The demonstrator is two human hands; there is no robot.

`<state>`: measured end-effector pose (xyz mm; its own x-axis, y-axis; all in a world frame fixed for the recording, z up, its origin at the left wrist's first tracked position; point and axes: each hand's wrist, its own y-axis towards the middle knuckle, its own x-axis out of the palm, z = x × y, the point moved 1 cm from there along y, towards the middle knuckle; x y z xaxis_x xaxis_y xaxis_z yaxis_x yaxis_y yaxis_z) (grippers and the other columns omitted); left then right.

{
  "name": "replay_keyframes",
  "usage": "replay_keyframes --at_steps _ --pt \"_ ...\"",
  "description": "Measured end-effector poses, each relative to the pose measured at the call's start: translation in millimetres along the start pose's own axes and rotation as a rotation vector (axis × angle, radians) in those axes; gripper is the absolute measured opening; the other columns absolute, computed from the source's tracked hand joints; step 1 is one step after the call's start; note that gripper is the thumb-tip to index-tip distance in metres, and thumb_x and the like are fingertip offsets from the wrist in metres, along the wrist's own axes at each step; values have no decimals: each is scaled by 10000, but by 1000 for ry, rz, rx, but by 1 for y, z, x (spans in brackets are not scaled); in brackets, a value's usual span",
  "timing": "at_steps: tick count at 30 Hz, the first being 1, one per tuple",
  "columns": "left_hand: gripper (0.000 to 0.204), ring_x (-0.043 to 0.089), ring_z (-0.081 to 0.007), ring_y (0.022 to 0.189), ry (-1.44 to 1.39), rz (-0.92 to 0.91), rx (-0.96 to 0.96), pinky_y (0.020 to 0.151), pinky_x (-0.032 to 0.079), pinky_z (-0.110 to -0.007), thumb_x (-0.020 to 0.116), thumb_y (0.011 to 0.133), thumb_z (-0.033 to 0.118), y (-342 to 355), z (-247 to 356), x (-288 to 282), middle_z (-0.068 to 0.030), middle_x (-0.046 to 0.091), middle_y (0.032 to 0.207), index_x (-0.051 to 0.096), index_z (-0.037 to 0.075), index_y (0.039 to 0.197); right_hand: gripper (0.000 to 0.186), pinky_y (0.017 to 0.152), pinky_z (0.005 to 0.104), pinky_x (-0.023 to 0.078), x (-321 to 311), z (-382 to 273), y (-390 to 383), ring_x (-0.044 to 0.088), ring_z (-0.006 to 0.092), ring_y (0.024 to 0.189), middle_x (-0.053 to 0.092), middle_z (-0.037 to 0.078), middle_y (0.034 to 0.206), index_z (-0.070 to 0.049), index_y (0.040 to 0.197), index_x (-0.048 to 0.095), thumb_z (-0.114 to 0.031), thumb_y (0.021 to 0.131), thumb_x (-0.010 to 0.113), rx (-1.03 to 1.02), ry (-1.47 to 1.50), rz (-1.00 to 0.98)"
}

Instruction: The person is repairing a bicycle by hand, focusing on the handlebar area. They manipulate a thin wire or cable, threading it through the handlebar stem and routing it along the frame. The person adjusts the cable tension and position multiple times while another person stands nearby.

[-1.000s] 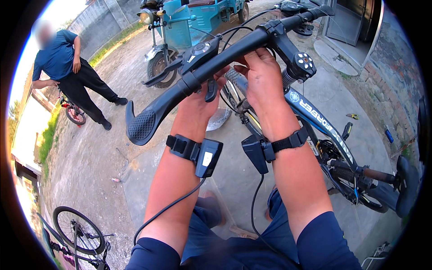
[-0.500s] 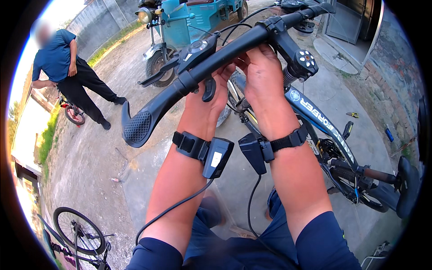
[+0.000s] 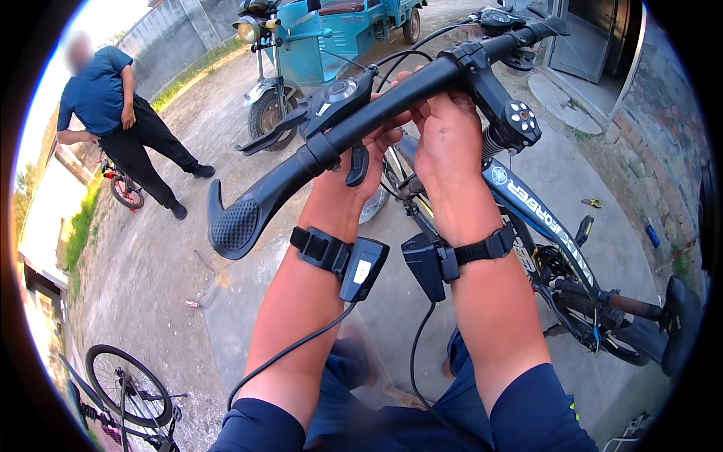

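A black bicycle handlebar runs diagonally across the upper middle. My left hand is beneath it, behind the brake lever and shifter, its fingers curled near the bar's underside by a small black shifter paddle. My right hand is beside it, next to the stem, with bent fingers meeting the left hand's fingertips. The bar covers part of both hands, so what they pinch cannot be made out. Black cables loop out beyond the bar. A textured grip ends the bar at left.
The blue and black bicycle frame extends right to its saddle. Pliers and a blue object lie on the concrete. A person stands far left, a teal cargo tricycle beyond. Another bicycle lies lower left.
The handlebar and bicycle sit slightly lower and further right in view. My hands stay together under the bar, with the fingers shifted a little.
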<state>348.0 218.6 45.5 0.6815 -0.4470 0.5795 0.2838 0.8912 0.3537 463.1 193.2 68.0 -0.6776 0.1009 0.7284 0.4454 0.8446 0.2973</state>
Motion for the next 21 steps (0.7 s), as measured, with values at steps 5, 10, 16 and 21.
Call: replay_keyframes --at_steps 5,10,16,21 --pt "306 707 -238 918 167 -48 -95 697 544 -259 723 888 176 3 -10 15 -121 701 1061 637 53 1154 144 886 369 498 -5 -4 -3 682 189 870 711 104 975 -56 1035 644 -176 957 632 108 -10 18" --pt "252 681 -145 837 -20 14 19 652 521 -227 698 911 139 -7 -1 3 -73 704 980 651 49 1143 130 848 340 497 -8 4 2 677 171 828 719 95 936 -64 981 669 -188 947 651 -69 -66 16" --pt "266 694 -174 864 1 -11 117 649 521 -241 727 874 161 6 -7 7 -70 701 988 635 71 1107 127 825 314 476 -6 5 -1 651 138 806 716 58 903 -67 936 688 -191 945 660 -62 -10 -30" --pt "225 696 -152 849 -19 -64 85 639 525 -234 702 901 142 12 -14 6 -45 708 973 640 95 1112 120 786 290 454 -8 1 -5 617 114 793 685 27 854 -55 940 685 -163 959 637 -60 -27 -7"
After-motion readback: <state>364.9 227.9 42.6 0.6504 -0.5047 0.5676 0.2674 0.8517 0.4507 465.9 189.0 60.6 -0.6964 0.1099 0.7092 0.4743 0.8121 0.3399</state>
